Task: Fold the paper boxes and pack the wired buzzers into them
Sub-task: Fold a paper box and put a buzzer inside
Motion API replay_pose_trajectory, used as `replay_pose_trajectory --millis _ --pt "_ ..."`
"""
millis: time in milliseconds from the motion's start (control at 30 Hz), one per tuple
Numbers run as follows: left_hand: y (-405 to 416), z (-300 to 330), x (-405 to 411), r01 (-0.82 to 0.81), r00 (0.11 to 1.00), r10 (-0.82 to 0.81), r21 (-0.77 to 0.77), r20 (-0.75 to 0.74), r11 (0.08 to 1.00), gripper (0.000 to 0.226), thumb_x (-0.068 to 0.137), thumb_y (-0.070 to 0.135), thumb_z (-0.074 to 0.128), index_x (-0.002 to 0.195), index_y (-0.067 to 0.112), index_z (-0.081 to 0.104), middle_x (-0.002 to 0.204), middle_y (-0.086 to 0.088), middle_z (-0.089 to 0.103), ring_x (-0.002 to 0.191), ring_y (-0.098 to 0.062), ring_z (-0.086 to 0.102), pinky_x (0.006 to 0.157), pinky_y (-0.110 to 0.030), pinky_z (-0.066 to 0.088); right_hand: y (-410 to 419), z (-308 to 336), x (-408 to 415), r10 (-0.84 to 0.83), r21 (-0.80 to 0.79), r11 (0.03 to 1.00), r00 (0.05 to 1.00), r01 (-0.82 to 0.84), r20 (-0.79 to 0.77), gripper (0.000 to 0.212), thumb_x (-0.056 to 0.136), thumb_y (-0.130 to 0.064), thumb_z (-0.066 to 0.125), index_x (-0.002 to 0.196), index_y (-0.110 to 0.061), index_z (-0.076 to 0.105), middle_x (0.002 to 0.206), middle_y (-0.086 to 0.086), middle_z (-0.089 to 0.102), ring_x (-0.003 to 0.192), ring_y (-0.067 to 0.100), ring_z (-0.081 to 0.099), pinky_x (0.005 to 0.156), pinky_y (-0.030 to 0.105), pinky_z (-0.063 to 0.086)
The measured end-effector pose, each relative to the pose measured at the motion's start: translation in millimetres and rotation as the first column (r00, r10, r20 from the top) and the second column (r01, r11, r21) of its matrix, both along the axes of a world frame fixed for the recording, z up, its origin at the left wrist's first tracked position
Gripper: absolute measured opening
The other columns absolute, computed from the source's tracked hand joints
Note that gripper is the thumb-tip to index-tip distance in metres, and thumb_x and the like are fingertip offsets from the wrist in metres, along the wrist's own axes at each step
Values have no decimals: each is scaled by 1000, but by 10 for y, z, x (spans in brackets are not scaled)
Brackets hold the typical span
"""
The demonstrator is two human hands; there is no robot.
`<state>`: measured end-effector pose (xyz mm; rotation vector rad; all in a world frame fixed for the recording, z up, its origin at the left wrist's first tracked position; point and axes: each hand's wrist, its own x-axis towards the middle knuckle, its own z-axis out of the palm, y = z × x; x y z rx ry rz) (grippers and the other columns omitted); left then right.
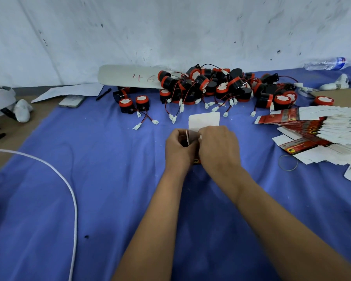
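My left hand and my right hand are both closed around one small paper box over the middle of the blue cloth. Its white top flap stands up above my fingers, and a red printed edge shows below my palms. A white connector peeks out at my right fingertips. What is inside the box is hidden. A heap of black and red wired buzzers lies behind the box. A fanned stack of flat, unfolded boxes lies to the right.
A white board marked 46 leans at the wall. A pen, papers and a phone lie back left. A white cable curves across the left. A rubber band and a water bottle are on the right.
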<state>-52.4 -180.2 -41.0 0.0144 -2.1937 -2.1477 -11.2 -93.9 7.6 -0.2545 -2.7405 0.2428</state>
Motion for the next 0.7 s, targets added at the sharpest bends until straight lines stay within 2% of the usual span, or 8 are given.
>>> replay_pose_trajectory --millis 133,233,333,367,467,533,633,700 --pt "1 15 15 24 1000 -24 47 8 999 17 89 2 72 96 16 65 92 -7 76 72 -15 67 57 -31 55 28 15 -19 36 -88 996 999 -35 14 15 94 -13 51 80 -17 50 99 7 65 81 25 49 66 33 32" --pt "-1 28 37 26 1000 -26 31 -14 999 14 92 -1 67 102 9 66 97 -11 75 77 -16 66 57 -25 54 14 1 -75 94 -51 995 988 -88 126 25 97 -22 46 73 -14 49 108 11 60 105 32 48 87 35 36" --pt "-14 43 86 43 998 -40 45 -53 998 11 95 -1 63 102 7 65 93 -11 73 76 -16 63 50 -21 51 -38 14 -133 72 -139 990 969 -40 238 41 103 -41 39 107 -11 65 127 17 48 119 37 35 104 45 28" --pt "-17 42 96 45 997 -42 41 -70 998 9 96 0 63 102 5 64 93 -12 72 77 -17 63 52 -24 52 -65 17 -130 56 -161 987 971 -18 234 43 103 -44 39 115 -13 66 131 17 43 121 37 32 105 46 27" --pt "-11 16 118 43 993 -41 18 -109 999 5 95 0 62 96 4 63 86 -9 69 78 -18 58 69 -39 52 -110 21 -106 24 -63 998 991 -15 131 35 101 -42 46 103 -15 69 127 14 41 119 35 32 90 41 27" --pt "3 -6 97 8 995 -10 -15 -102 1000 19 91 -2 61 80 13 57 71 3 61 68 -11 49 65 -36 45 -118 29 -101 76 -13 997 993 -76 92 35 103 -39 45 102 -13 69 121 13 52 115 32 43 89 38 32" --pt "22 25 86 -14 997 11 -41 -73 999 20 91 9 67 77 19 56 68 3 63 61 -10 52 52 -30 47 -74 47 -101 138 -212 967 990 -139 -17 27 102 -34 53 97 -14 71 99 6 71 99 27 62 90 36 45" --pt "34 49 88 -10 999 10 -13 -35 1000 16 88 24 72 81 17 58 75 -4 68 67 -18 61 54 -39 56 -16 60 -89 154 -367 910 980 -191 -129 18 95 -29 65 92 -12 71 88 3 72 90 24 64 83 38 50"
